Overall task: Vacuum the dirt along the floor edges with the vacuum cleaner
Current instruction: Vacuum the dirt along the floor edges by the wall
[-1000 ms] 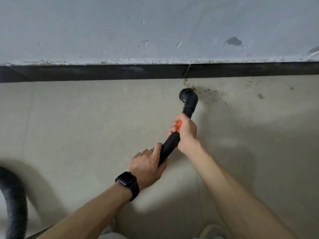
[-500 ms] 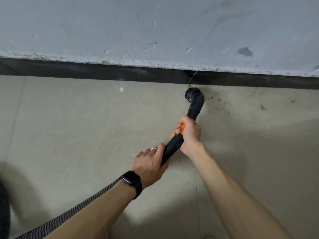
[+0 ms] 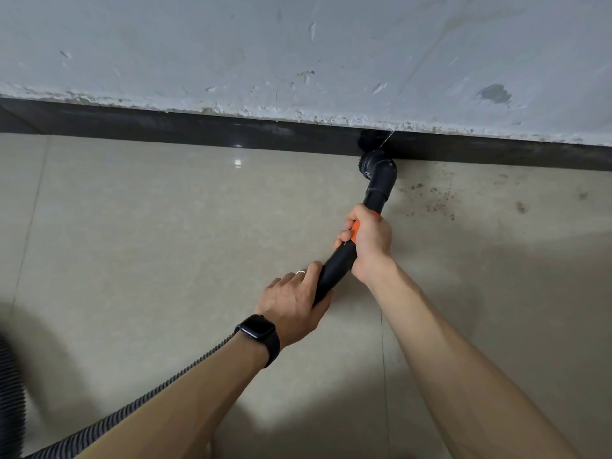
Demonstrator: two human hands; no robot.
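A black vacuum wand [image 3: 337, 265] with an orange band runs diagonally up to a round brush nozzle [image 3: 376, 167]. The nozzle sits against the dark skirting strip [image 3: 198, 132] where the beige floor meets the wall. My right hand [image 3: 367, 241] grips the wand at the orange band. My left hand [image 3: 293, 301], with a ring and a black watch on the wrist, grips the wand's lower end. Specks of dirt [image 3: 430, 200] lie on the floor just right of the nozzle. The ribbed hose [image 3: 132, 415] trails from under my left forearm to the lower left.
The grey plastered wall [image 3: 298, 54] is chipped along its lower edge. A thick ribbed hose section [image 3: 10, 402] shows at the left border. More stains [image 3: 521, 207] mark the tiles farther right. A tile joint [image 3: 384, 376] runs toward me between my arms.
The nozzle has moved forward from the open floor to the skirting strip, and both hands went with it. The dirt patch beside the nozzle looks thinner than a second ago.
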